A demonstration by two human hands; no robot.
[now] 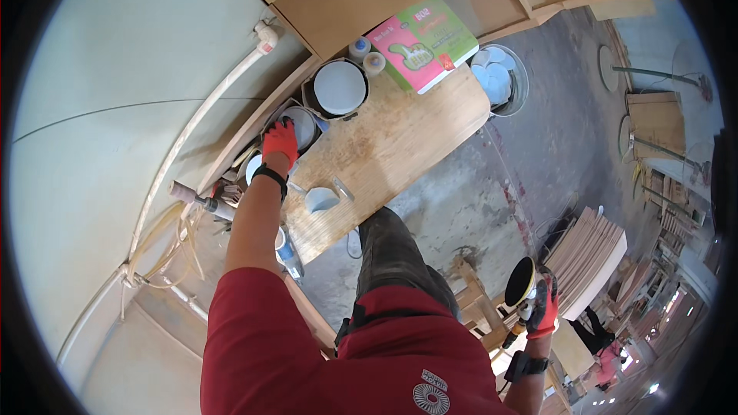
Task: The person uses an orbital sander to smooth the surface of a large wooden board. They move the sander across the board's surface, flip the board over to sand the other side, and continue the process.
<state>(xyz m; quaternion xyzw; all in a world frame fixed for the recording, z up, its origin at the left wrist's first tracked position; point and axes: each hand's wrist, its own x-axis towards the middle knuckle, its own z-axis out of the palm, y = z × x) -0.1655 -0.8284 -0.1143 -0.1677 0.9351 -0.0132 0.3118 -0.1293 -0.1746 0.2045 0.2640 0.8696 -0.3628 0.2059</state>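
Observation:
My left hand (pixel 280 142), in a red glove, reaches over the back edge of the wooden bench (pixel 384 146) and rests its closed fingers on a small round white disc (pixel 301 124) in a dark box. Whether it grips the disc I cannot tell. My right hand (pixel 544 307), also red-gloved, hangs low at my side and holds a round-pad power sander (pixel 521 283) with its dark pad facing up-left. A small pale cup (pixel 320 200) and a short metal piece (pixel 343 189) lie on the bench just right of my left forearm.
A larger box with a pale round disc (pixel 340 87), two bottles (pixel 366 54) and a pink-and-green carton (pixel 423 43) sit at the bench's far end. A bucket of pale discs (pixel 501 78) stands on the floor. White pipes (pixel 207 115) run along the wall. Stacked boards (pixel 588 253) lie right.

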